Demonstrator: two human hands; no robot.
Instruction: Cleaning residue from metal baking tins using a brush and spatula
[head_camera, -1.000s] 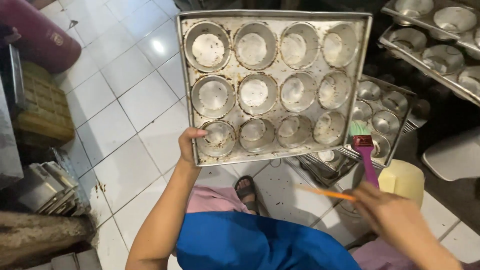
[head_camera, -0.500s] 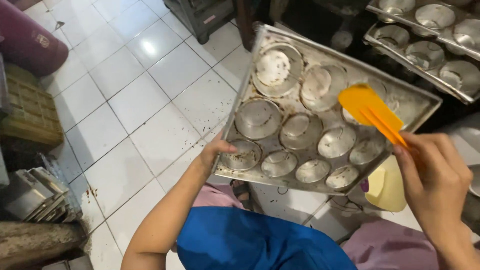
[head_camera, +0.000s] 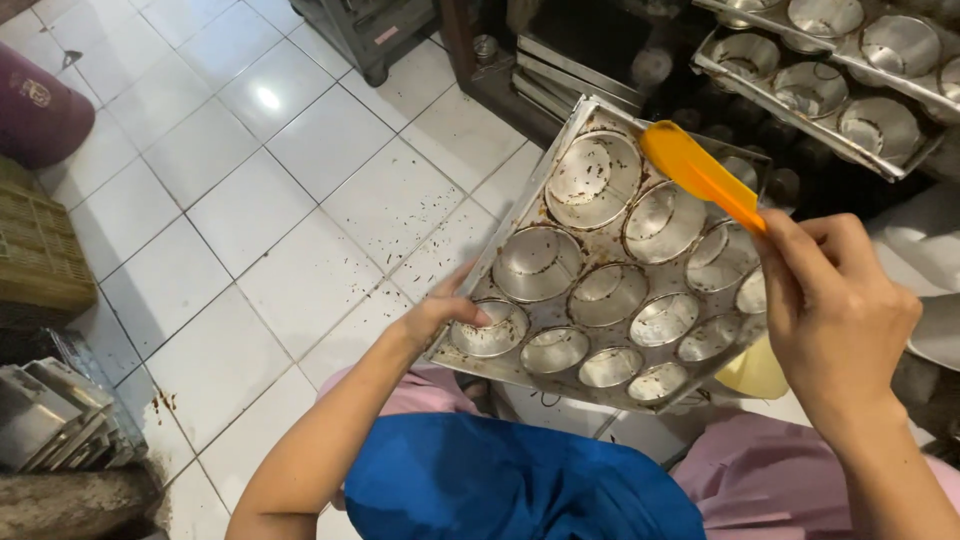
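Battered, crumb-specked metal muffin tray (head_camera: 600, 290) with its round cups is what I am holding tilted over my lap, one corner dipping toward me and the far corner rising toward the dark shelves. My left hand (head_camera: 445, 315) is gripping the near corner, thumb curling over the rim and lying at the edge of the closest cup, fingers hidden underneath. My right hand (head_camera: 835, 315) is closing firmly around the handle of an orange silicone brush (head_camera: 695, 170), whose flat head is hovering over the upper right cups of the tray; I cannot tell whether it is touching the metal. The cups are showing brown baked-on specks along their rims and on the flat sheet between them.

Below the tray, a blue cloth (head_camera: 510, 480) is lying across my lap over pink fabric (head_camera: 760, 470). A pale yellow container (head_camera: 755, 370) is peeking out just beside the tray's lower right edge, near my right wrist. More metal trays of round cups (head_camera: 830, 70) are sitting on the rack at the upper right, well apart from my hands. White floor tiles (head_camera: 260, 180) scattered with dark crumbs are spreading to my left, with a stack of metal pieces (head_camera: 55, 420) at the lower left and a woven brown basket (head_camera: 40, 250) beside it.
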